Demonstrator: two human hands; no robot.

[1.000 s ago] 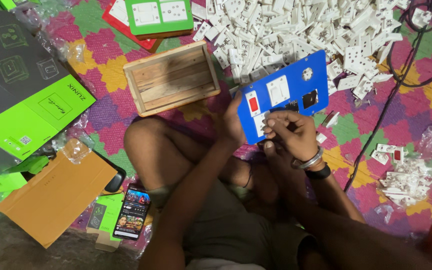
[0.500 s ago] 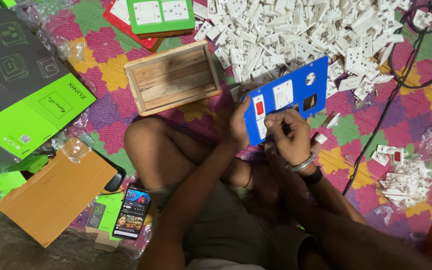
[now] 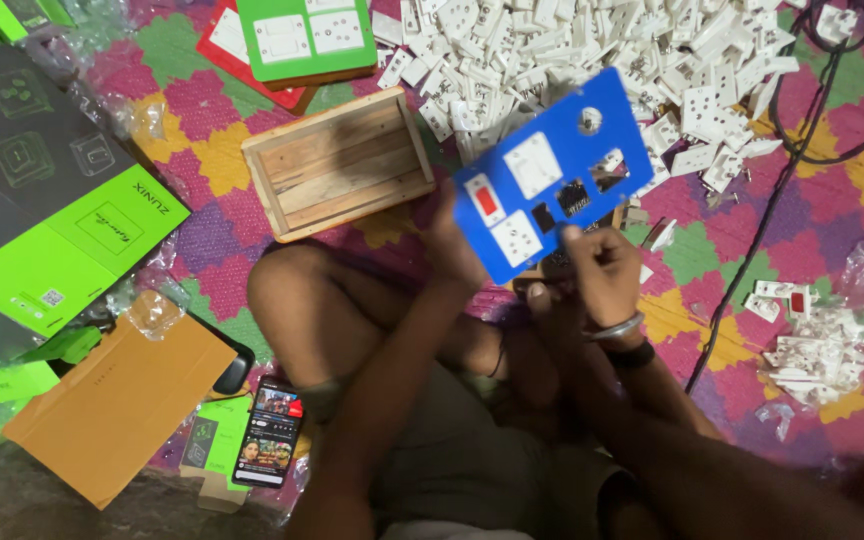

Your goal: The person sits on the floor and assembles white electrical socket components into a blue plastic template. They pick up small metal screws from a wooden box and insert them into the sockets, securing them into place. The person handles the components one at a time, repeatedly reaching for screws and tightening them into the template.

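I hold a blue switch panel (image 3: 552, 175) tilted above my lap. It carries white sockets, a white switch with a red rocker, and some dark cut-outs. My left hand (image 3: 452, 240) grips its lower left edge from behind. My right hand (image 3: 602, 270), with a metal bangle at the wrist, pinches the panel's lower edge with a finger at a dark cut-out. Beyond the panel lies a big heap of white switch and socket parts (image 3: 592, 50).
An open wooden box (image 3: 337, 165) sits left of the panel on the patterned mat. Green and red panels (image 3: 297, 40) lie at the top, green and brown cardboard (image 3: 112, 400) at left, a lit phone (image 3: 270, 430) by my knee. A black cable (image 3: 752, 240) runs at right, beside more white parts (image 3: 812, 350).
The blue panel has risen and shifted right, tilting more. My right hand moved from its front face to its lower edge.
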